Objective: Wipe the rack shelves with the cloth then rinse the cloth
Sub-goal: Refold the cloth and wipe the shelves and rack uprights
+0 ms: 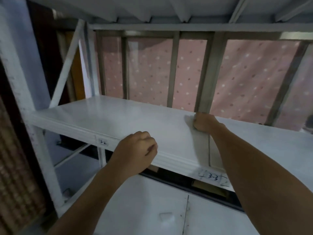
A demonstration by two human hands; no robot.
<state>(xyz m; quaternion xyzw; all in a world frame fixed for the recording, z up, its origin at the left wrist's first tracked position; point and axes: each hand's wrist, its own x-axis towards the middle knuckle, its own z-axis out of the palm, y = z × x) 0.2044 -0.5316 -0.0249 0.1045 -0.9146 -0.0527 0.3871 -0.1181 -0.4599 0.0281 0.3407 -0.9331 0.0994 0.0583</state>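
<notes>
Wiping seemed midway, rinsing undone: right hand (pixel 205 122) curled, cloth indiscernible, on the shelf (pixel 118 119) beyond the fisted, empty left hand (pixel 138 150).

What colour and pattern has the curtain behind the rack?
The curtain is pink with small white and darker dots; the head view shows it.

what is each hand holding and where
Left hand rests curled on the shelf front edge, nothing held. Right hand is curled; a cloth cannot be told.
</notes>
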